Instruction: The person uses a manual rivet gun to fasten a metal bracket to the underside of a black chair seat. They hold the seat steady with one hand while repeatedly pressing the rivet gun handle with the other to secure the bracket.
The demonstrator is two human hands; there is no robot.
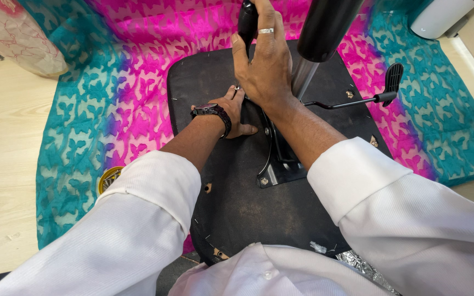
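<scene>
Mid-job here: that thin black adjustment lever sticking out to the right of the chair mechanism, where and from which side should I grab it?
Take the lever by its flat black paddle end, coming from the right, probably pinching the paddle's broad faces. The thin rod offers less grip, and its inner end runs into the metal plate beside the right hand, so that side is crowded.

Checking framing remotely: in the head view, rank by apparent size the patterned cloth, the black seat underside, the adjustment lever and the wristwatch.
1. Patterned cloth
2. Black seat underside
3. Adjustment lever
4. Wristwatch, though it sits nearer the camera than the lever, so that gap is less sure.
</scene>
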